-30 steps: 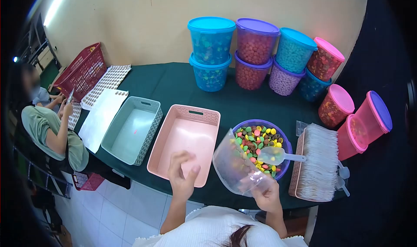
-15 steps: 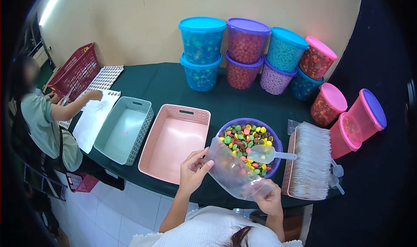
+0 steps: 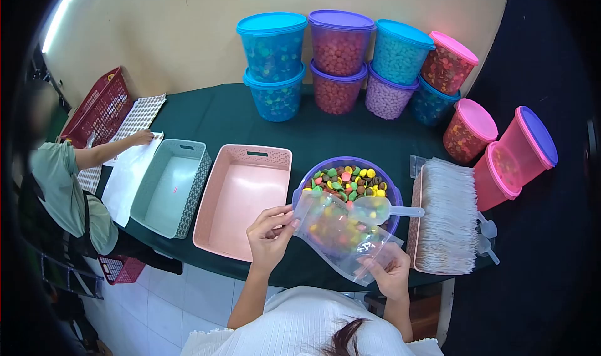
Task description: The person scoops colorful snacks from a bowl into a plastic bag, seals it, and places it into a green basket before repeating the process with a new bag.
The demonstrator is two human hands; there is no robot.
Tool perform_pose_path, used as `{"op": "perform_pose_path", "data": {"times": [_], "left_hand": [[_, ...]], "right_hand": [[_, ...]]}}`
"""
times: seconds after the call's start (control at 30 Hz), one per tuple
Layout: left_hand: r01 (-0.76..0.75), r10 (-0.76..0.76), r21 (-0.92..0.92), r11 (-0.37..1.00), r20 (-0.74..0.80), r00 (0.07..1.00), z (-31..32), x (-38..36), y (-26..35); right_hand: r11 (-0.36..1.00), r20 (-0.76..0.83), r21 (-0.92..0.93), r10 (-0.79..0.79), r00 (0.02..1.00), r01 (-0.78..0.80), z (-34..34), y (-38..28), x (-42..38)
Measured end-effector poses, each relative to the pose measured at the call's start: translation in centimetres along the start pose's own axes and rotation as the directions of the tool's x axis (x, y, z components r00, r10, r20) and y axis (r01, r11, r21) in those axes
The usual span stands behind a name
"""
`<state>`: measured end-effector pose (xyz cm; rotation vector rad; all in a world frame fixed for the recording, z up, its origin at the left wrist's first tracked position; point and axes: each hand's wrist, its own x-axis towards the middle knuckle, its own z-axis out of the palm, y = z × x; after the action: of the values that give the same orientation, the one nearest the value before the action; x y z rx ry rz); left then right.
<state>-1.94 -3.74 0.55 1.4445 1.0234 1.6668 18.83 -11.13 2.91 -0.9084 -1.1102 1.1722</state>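
Facing the green-covered table (image 3: 219,118), we have the pink basket (image 3: 241,209) left of the purple basin (image 3: 392,184), with scant room between, and stacked clear packets (image 3: 447,221) beyond the basin's right rim. Our left hand (image 3: 268,234) and right hand (image 3: 389,273) pinch opposite ends of a clear plastic bag (image 3: 335,240), spreading it over the basin's near edge; its mouth looks possibly closed, through glare. Any move calls for clearing the scoop (image 3: 372,210) amid the colorful candies (image 3: 344,181).

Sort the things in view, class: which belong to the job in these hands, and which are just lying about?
Likely in the job:
clear bag, held up
purple bowl
coloured sweets
larger scoop

Probably lying about:
small scoops
maroon basket
blue-lidded tubs
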Motion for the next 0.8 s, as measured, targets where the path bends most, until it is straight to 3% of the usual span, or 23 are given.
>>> {"op": "perform_pose_path", "data": {"times": [0.17, 0.3, 0.37, 0.5, 0.57, 0.73, 0.8], "left_hand": [[0.020, -0.032, 0.110, 0.994, 0.103, 0.994, -0.3, 0.9, 0.2], [-0.001, -0.011, 0.085, 0.996, 0.146, 0.989, 0.1, 1.6, 0.0], [0.185, -0.184, -0.023, 0.982, 0.039, 0.982, 0.5, 1.6, -0.2], [0.155, -0.156, -0.018, 0.988, -0.040, 0.987, 0.6, 1.9, -1.4], [0.026, -0.035, 0.259, 0.966, 0.030, 0.999, 0.1, 2.1, -1.7], [-0.036, 0.045, 0.345, 0.938, -0.016, 0.999, -0.4, 3.1, -2.1], [-0.021, 0.030, 0.390, 0.921, -0.015, 0.999, -0.8, 3.4, -2.9]], "right_hand": [[0.999, -0.036, 0.037, -0.012, 0.999, 0.013, -0.3, 0.2, 0.5], [0.998, -0.066, 0.061, 0.007, 0.998, -0.003, 0.0, 0.1, 1.4], [0.998, -0.048, 0.067, 0.014, 0.999, -0.010, -0.3, 0.1, 1.7], [0.999, -0.025, 0.004, 0.036, 0.999, -0.036, -0.9, 0.8, 2.3], [0.999, -0.033, 0.001, 0.049, 0.998, -0.049, -0.7, 0.9, 2.8], [0.994, -0.017, -0.057, 0.087, 0.996, -0.088, 0.1, 1.3, 4.4], [0.945, 0.025, -0.326, 0.005, 1.000, 0.004, 0.7, 1.2, 5.3]]}}
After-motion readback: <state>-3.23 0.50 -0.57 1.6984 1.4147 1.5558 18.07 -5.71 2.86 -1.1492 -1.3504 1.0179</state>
